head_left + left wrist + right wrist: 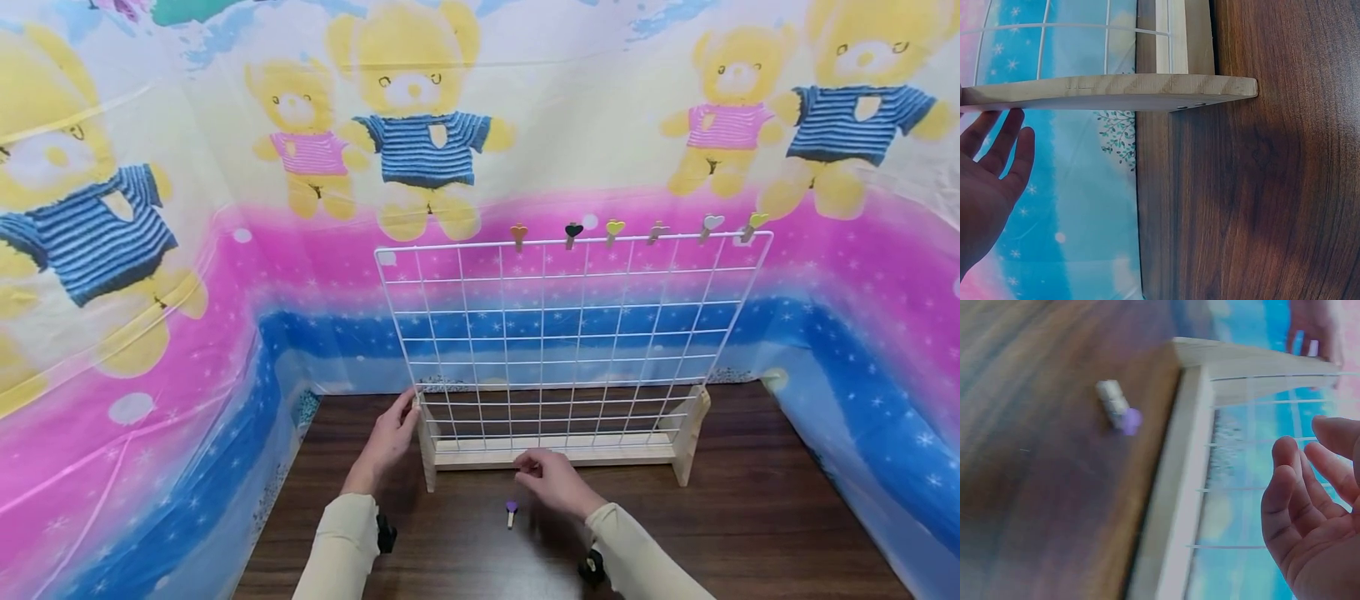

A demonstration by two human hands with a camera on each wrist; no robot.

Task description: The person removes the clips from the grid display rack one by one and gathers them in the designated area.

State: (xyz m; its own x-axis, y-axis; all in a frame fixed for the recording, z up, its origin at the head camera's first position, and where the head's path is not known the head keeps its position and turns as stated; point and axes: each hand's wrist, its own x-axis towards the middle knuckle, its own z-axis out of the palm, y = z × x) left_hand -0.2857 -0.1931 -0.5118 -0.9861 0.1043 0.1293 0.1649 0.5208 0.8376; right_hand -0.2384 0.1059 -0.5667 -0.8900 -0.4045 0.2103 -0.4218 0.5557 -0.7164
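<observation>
A white wire grid (562,333) stands upright in a wooden stand (555,454) on the table. My left hand (392,429) holds the top of the stand's left side post (1116,87), with several fingers (1010,147) against its outer face. Low in front of the grid is my right hand (555,479), its fingers loosely bent with nothing between them. A small wooden clothespin (512,513) with a purple heart lies on the table, left of the right hand and apart from it; the right wrist view shows this clothespin (1118,407) blurred.
Several heart clothespins, among them an orange one (519,237), a black one (573,234) and a white one (711,226), sit along the grid's top wire. Dark wood-grain table (765,517) lies beneath. A bear-printed cloth (570,125) encloses the back and sides.
</observation>
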